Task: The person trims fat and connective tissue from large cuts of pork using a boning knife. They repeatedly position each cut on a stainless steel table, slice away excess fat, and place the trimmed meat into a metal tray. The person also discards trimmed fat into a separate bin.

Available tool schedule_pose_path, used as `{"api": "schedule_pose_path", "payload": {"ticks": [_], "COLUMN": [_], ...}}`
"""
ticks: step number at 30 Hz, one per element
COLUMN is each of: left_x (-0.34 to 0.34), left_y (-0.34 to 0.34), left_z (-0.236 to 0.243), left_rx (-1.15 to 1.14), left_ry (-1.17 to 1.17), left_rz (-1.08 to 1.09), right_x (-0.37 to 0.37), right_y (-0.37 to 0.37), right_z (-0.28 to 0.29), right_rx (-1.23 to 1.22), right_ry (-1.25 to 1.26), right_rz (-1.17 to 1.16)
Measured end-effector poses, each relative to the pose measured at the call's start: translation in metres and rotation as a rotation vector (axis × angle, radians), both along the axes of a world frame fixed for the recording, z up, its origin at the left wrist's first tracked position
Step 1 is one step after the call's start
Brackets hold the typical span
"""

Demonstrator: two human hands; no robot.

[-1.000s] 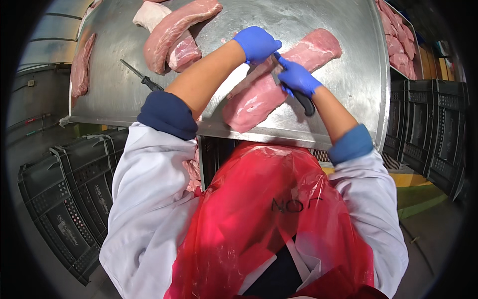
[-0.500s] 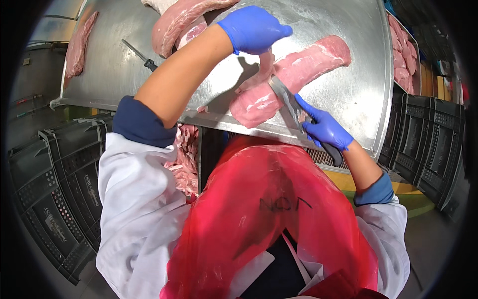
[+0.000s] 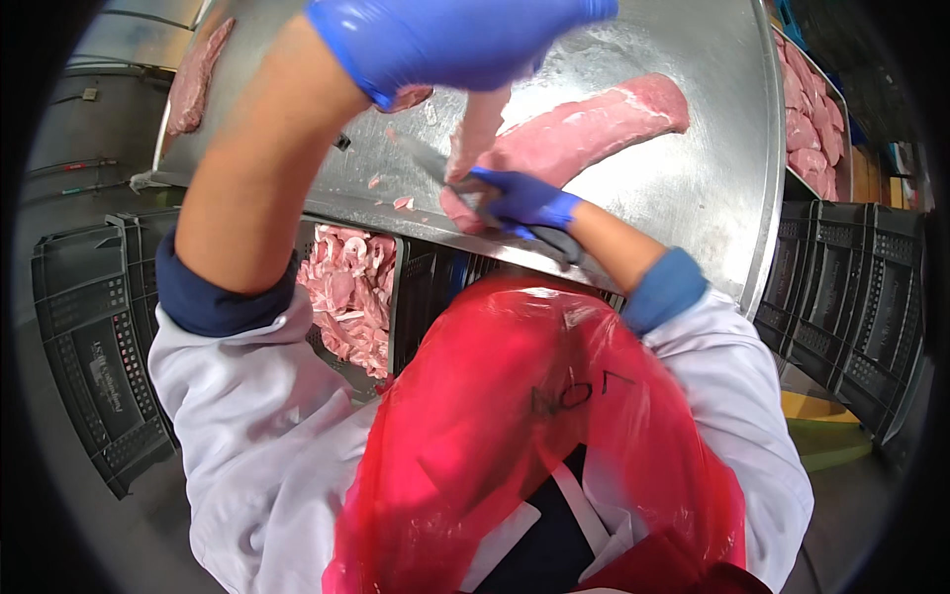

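On the metal table (image 3: 712, 178) lies a long pink pork loin (image 3: 599, 124), slanting from near the front edge toward the far right. My left hand (image 3: 455, 42), in a blue glove, is raised above the table and closed on a strip of meat (image 3: 479, 134). The strip hangs from it to the near end of the loin. My right hand (image 3: 534, 200), also gloved in blue, grips a knife (image 3: 561, 245) by its dark handle. The blurred blade points left, across the lower part of the strip. My left hand hides part of the table behind it.
Below the table's front edge, a black crate holds pale meat trimmings (image 3: 348, 297). Another meat piece (image 3: 201, 77) lies at the table's left end. Several meat pieces (image 3: 813, 129) fill a container at right. Black crates (image 3: 841, 287) stand on both sides. Small scraps (image 3: 404, 203) lie near the front edge.
My left hand has moved nearer and left, pulling the strip upward. My right hand and the knife have moved left to the loin's near end, with the blade now pointing more leftward.
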State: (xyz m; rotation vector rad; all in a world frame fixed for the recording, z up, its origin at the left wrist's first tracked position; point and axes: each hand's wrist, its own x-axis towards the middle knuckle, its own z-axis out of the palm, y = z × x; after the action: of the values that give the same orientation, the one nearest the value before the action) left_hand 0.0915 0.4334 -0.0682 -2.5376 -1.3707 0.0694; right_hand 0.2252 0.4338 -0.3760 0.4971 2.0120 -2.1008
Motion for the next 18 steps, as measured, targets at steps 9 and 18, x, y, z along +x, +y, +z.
{"api": "schedule_pose_path", "payload": {"ticks": [9,18], "left_x": [0.155,0.11], "left_y": [0.072,0.191], "left_z": [0.055,-0.185], "left_rx": [0.11,-0.469], "left_ry": [-0.666,-0.795], "left_rz": [-0.153,0.272], "right_x": [0.105,0.301], "right_y": [-0.003,0.036], "right_z": [0.038,-0.007], "right_rx": [-0.214,-0.204], "right_ry": [-0.002,0.018], "right_rz": [-0.016,-0.817]}}
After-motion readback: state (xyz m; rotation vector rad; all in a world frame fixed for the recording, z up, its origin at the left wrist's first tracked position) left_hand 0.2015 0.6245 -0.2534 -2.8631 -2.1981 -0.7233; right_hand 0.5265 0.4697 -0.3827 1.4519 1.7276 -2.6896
